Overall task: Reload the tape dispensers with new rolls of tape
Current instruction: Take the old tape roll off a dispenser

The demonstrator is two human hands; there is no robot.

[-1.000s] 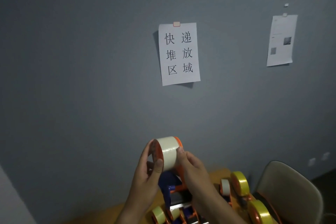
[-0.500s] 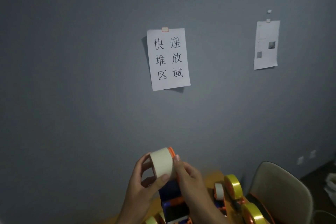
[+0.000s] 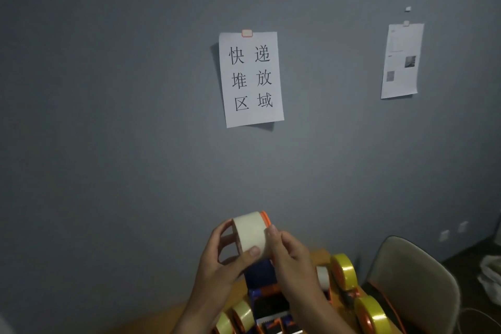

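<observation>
A pale cream tape roll [image 3: 250, 230] sits on the orange spool of a blue and orange tape dispenser [image 3: 263, 279], lifted in front of the grey wall. My left hand [image 3: 222, 260] grips the roll, thumb on its outer face and fingers round its open left side. My right hand [image 3: 292, 257] holds the roll's right side and the dispenser frame, a fingertip on the tape face. The dispenser's lower body is partly hidden behind my hands.
Yellow tape rolls [image 3: 344, 271] on orange dispensers lie on the wooden table [image 3: 317, 255] at the lower right, more rolls [image 3: 241, 314] at the bottom centre. A grey chair [image 3: 412, 279] stands right. Paper notices [image 3: 250, 78] hang on the wall.
The roll and both hands sit lower in view and the left fingers have shifted round the roll's open side. The camera has turned, moving the wall notices left.
</observation>
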